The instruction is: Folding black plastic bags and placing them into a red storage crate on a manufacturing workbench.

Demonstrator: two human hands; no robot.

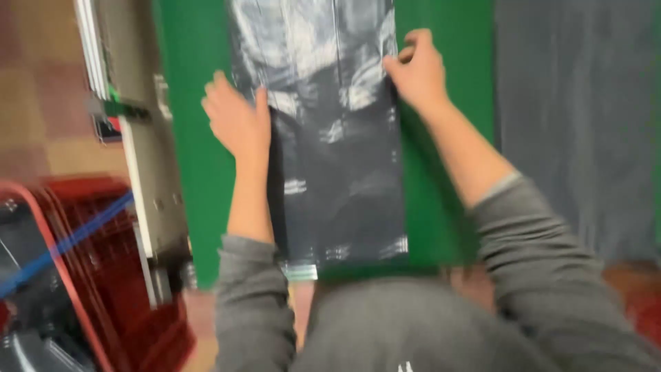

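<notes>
Nearest the camera, grey sleeves (413,324) reach out over a green bench (193,172), where a glossy black plastic bag (337,172) lies flat, running from near to far. The left hand (237,120) presses open-palmed on the bag's left edge, while the right hand (416,72) pinches its right edge. The bag looks light, limp and slippery, so it is probably best held by its edges.

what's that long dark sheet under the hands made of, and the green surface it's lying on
The long dark glossy sheet looks like thin plastic film: streaky white glare and soft wrinkles. The flat green surface beneath looks matte and smooth, perhaps a painted or laminated board; blur leaves it open. The left hand and right hand press on the sheet's edges.
</notes>
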